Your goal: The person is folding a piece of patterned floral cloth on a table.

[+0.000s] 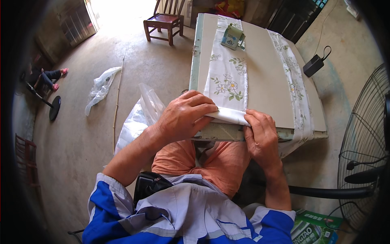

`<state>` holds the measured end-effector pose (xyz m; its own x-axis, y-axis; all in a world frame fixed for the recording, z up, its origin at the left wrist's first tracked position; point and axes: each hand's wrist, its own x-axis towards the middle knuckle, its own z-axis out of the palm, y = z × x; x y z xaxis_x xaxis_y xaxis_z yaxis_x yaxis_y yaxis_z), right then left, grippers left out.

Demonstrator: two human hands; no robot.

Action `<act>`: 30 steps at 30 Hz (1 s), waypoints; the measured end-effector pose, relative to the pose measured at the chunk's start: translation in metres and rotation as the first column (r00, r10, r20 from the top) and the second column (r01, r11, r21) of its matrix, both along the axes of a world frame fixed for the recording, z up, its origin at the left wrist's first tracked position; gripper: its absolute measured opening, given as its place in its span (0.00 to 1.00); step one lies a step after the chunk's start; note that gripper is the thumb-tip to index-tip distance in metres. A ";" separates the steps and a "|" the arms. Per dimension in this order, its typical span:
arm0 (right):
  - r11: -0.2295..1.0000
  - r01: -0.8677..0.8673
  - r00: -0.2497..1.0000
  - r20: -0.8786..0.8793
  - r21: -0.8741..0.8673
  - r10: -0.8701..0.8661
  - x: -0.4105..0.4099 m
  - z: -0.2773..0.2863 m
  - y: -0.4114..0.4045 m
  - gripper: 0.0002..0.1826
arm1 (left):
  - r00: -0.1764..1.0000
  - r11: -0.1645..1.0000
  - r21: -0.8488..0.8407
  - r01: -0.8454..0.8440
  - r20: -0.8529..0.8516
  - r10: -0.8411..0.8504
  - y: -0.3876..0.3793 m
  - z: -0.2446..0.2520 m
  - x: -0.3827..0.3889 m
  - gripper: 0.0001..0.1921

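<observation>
A long white fabric strip with printed flowers and leaves (227, 76) lies lengthwise on the table's pale board (265, 70). Its near end is folded over at the table's front edge. My left hand (189, 114) pinches the left end of this fold, fingers on top. At the fold's right end, my right hand (261, 131) grips the cloth between thumb and fingers. A small green box or dispenser (232, 37) stands on the strip's far part. Another floral strip (291, 76) runs along the table's right side and hangs over the front edge.
Left on the floor are plastic bags (102, 87) and a thin stick (117, 103). A wooden chair (164, 23) stands beyond. A large fan (362, 146) and green carton (315, 227) are at right. A black device (313, 65) lies beside the table. Far left, a person (50, 77) sits.
</observation>
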<state>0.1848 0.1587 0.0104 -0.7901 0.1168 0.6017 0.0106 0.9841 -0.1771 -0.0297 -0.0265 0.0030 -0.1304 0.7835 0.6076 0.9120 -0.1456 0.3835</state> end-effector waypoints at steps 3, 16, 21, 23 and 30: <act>1.000 0.004 1.000 -0.004 -0.013 -0.004 -0.001 0.000 -0.001 0.19 | 1.000 1.000 -0.023 0.013 0.018 -0.012 0.000 0.004 -0.005 0.15; 0.984 0.094 0.995 -0.020 -0.150 -0.098 -0.018 0.004 -0.001 0.19 | 0.989 0.996 -0.029 -0.080 0.124 0.083 0.010 0.005 -0.013 0.16; 0.962 0.167 0.984 -0.028 -0.215 -0.177 -0.024 0.002 -0.002 0.22 | 0.988 0.988 -0.104 -0.114 0.095 0.124 0.014 0.007 -0.014 0.20; 0.958 0.177 0.982 -0.024 -0.227 -0.187 -0.025 0.002 -0.001 0.23 | 0.989 0.987 -0.115 -0.115 0.081 0.125 0.016 0.008 -0.017 0.21; 0.892 0.255 0.966 0.050 -0.373 -0.255 -0.028 0.002 -0.002 0.26 | 0.951 0.932 -0.347 -0.108 0.238 0.198 0.024 0.028 -0.026 0.27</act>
